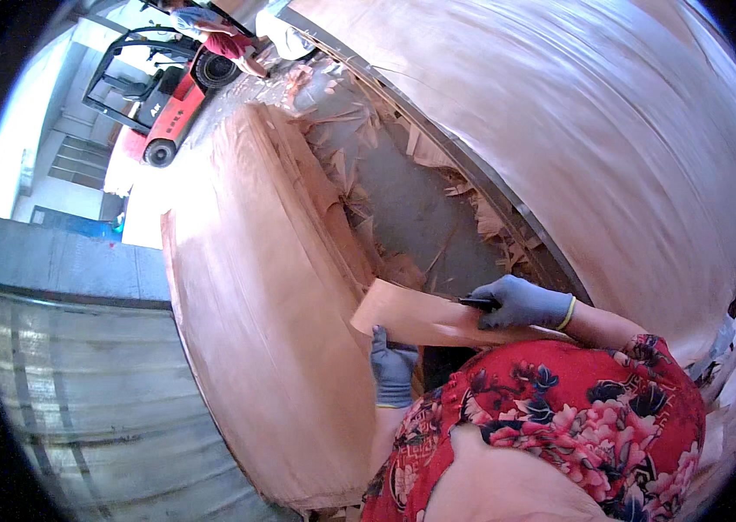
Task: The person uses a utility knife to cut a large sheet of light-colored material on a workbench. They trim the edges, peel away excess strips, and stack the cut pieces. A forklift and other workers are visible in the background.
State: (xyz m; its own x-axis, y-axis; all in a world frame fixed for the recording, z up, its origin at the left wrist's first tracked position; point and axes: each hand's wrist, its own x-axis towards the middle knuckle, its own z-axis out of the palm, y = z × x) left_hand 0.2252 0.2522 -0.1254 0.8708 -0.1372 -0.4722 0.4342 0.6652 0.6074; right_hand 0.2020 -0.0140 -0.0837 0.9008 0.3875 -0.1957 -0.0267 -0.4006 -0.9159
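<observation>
A narrow strip of thin tan wood veneer lies crosswise in front of my body. My left hand, in a grey glove, grips its near edge close to the left end, thumb on top and fingers underneath. My right hand, gloved in grey with a yellow cuff, is closed around a small black tool above the strip's right part. Whether that tool has a blade cannot be made out. Just left of the strip rises a large stack of veneer sheets.
Another broad veneer stack fills the right side. Between the stacks, torn veneer scraps litter the grey floor. A red forklift stands far left, with a person beside it. Corrugated metal sheeting is at lower left.
</observation>
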